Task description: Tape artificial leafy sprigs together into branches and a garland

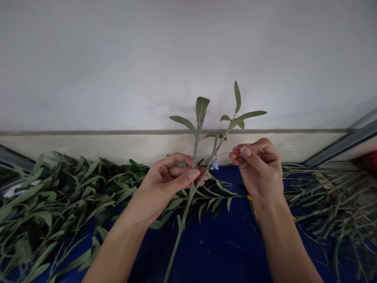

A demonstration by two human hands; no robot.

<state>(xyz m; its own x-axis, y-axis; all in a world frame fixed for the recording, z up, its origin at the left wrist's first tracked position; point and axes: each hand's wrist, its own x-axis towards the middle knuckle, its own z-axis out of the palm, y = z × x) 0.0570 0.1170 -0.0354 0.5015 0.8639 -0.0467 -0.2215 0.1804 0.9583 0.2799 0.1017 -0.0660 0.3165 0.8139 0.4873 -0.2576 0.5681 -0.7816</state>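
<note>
My left hand [176,177] pinches a forked grey-green branch [182,224] near its fork, thumb in front of the stems. The branch stands almost upright, with a few long leaves at its two tips and its bare lower stem running down to the bottom edge. To the right, my right hand [260,165] has thumb and fingers pressed together on a thin pale strand [226,153] that reaches toward the right-hand stem. Whether the strand is tied to the stem is too small to tell.
Leafy sprays [88,188] are heaped at the left on a blue surface [218,243]. Bare stems [338,208] pile up at the right. A yellow-handled tool [252,208] lies partly behind my right wrist. A pale wall [147,59] rises behind.
</note>
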